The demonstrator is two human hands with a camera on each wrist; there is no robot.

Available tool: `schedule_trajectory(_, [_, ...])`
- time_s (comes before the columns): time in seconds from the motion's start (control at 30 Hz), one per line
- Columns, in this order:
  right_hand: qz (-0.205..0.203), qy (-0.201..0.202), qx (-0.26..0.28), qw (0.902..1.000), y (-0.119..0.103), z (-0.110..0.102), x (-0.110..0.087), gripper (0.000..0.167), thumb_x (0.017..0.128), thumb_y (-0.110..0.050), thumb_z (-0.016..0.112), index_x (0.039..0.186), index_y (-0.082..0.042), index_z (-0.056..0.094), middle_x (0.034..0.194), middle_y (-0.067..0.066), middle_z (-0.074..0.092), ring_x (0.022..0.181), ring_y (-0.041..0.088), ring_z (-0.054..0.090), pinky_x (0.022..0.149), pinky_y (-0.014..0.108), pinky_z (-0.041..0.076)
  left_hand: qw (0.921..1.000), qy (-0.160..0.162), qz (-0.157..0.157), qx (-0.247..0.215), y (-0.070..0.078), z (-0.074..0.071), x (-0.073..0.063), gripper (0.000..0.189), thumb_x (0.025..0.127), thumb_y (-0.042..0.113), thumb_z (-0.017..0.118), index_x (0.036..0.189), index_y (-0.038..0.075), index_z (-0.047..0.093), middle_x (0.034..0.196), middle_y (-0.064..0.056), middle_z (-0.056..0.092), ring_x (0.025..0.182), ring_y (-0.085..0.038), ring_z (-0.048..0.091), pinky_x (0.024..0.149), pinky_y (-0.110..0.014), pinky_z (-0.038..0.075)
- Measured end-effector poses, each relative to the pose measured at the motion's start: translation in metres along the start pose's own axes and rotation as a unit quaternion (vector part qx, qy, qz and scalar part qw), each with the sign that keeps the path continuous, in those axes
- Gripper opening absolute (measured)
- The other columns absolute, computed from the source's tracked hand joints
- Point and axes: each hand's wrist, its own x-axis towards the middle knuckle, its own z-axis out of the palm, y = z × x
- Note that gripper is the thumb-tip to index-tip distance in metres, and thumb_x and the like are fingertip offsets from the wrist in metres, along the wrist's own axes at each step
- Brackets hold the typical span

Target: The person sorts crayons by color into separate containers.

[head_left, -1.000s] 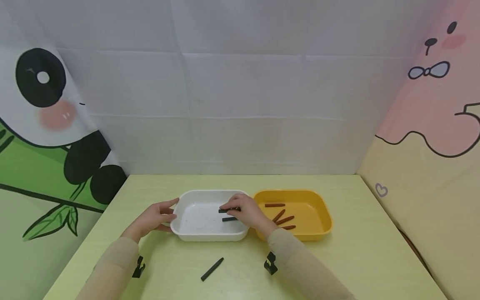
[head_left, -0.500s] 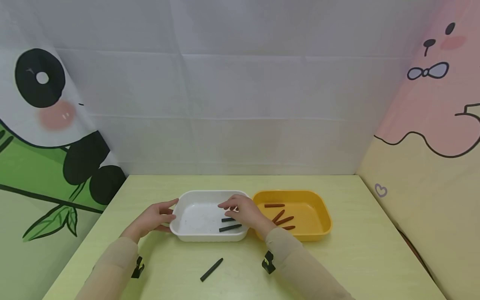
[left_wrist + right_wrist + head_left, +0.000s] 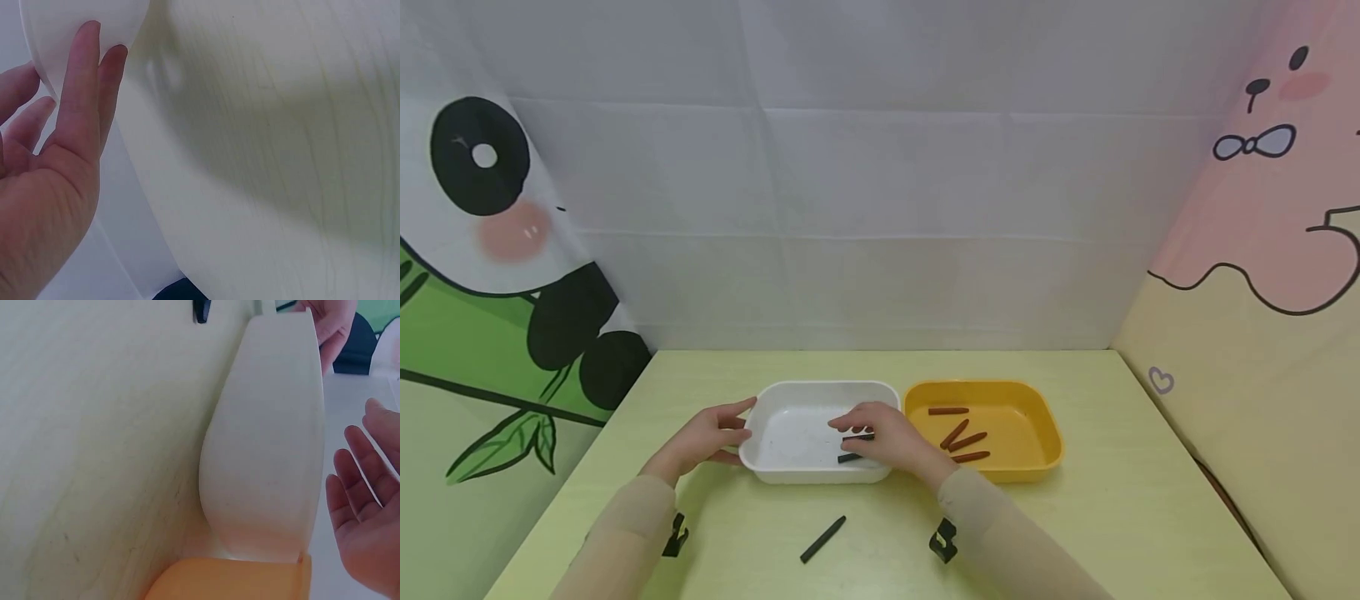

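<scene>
My left hand [image 3: 700,437] is at the left end of a white tray [image 3: 790,421], its fingers touching the rim and outer wall. In the left wrist view, fairly straight fingers [image 3: 80,75] lie along the white wall. My right hand [image 3: 880,435] hovers over the right part of this tray with loosely bent fingers and holds nothing. Beneath its fingers are two dark crayons, a rear crayon [image 3: 852,437] and a front crayon [image 3: 848,458], partly covered by the hand. The right wrist view shows the relaxed right hand [image 3: 372,512] beyond the tray's rim.
A yellow tray [image 3: 1026,425] stands against the white tray's right end, with several brown crayons [image 3: 967,442] in it. One more dark crayon [image 3: 823,540] lies on the table [image 3: 752,550] in front of the white tray. A pale cloth wall [image 3: 880,250] rises behind the table.
My right hand has let go of a dark crayon, which lies near the front of the white tray. The hand has since moved slightly toward me. My left hand stays put.
</scene>
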Motion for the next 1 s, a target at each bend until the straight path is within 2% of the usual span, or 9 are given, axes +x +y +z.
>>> schedule_trajectory(0.17, [-0.073, 0.004, -0.021, 0.9971, -0.005, 0.006, -0.007, 0.040, 0.089, -0.013, 0.075, 0.128, -0.005, 0.067, 0.108, 0.005, 0.070, 0.097, 0.023, 0.063, 0.089, 0.024, 0.048, 1.0000, 0.001, 0.001, 0.002, 0.000, 0.000, 0.002, 0.069, 0.097, 0.006, 0.062, 0.155, 0.003, 0.026, 0.135, -0.035, 0.043, 0.104, -0.032, 0.061, 0.078, -0.044, 0.058])
schedule_trajectory(0.4, [-0.142, -0.002, -0.030, 0.9894, -0.014, 0.018, -0.014, 0.052, 0.087, -0.016, 0.078, 0.135, -0.005, 0.061, 0.111, 0.005, 0.070, 0.100, 0.016, 0.063, 0.093, 0.021, 0.043, 1.0000, 0.001, 0.008, 0.001, -0.001, 0.001, 0.003, 0.069, 0.097, 0.006, 0.062, 0.156, 0.002, 0.025, 0.134, -0.035, 0.044, 0.103, -0.031, 0.061, 0.078, -0.044, 0.058])
schedule_trajectory(0.63, [-0.145, -0.053, -0.030, 0.9875, -0.018, 0.028, -0.024, 0.053, 0.088, -0.023, 0.077, 0.138, -0.014, 0.060, 0.121, -0.006, 0.068, 0.109, 0.001, 0.057, 0.098, 0.016, 0.039, 0.9999, 0.006, 0.009, 0.003, -0.002, 0.003, 0.005, 0.068, 0.098, 0.005, 0.061, 0.156, 0.002, 0.025, 0.135, -0.036, 0.044, 0.102, -0.032, 0.062, 0.077, -0.045, 0.058])
schedule_trajectory(0.8, [-0.162, -0.088, -0.014, 0.9828, -0.016, 0.038, -0.028, 0.051, 0.088, -0.022, 0.077, 0.136, -0.013, 0.061, 0.126, -0.005, 0.066, 0.111, -0.002, 0.056, 0.098, 0.013, 0.038, 0.9998, 0.006, 0.016, 0.005, -0.002, 0.003, 0.005, 0.068, 0.098, 0.006, 0.061, 0.155, 0.002, 0.024, 0.134, -0.038, 0.043, 0.102, -0.033, 0.062, 0.077, -0.045, 0.058])
schedule_trajectory(0.87, [-0.168, -0.106, -0.023, 0.9798, -0.014, 0.044, -0.030, 0.052, 0.088, -0.023, 0.077, 0.136, -0.013, 0.061, 0.128, -0.006, 0.065, 0.113, -0.003, 0.054, 0.099, 0.012, 0.036, 0.9998, 0.005, 0.018, 0.003, -0.002, 0.004, 0.005, 0.068, 0.098, 0.006, 0.061, 0.155, 0.002, 0.024, 0.134, -0.038, 0.043, 0.102, -0.034, 0.062, 0.077, -0.045, 0.058])
schedule_trajectory(1.0, [-0.183, -0.127, -0.078, 0.9717, -0.010, 0.056, -0.034, 0.056, 0.086, -0.026, 0.079, 0.138, -0.017, 0.060, 0.126, -0.009, 0.065, 0.116, -0.003, 0.052, 0.100, 0.009, 0.032, 0.9999, 0.012, 0.009, -0.005, -0.002, 0.006, 0.005, 0.068, 0.097, 0.006, 0.061, 0.156, 0.004, 0.027, 0.134, -0.035, 0.045, 0.101, -0.032, 0.063, 0.077, -0.045, 0.058])
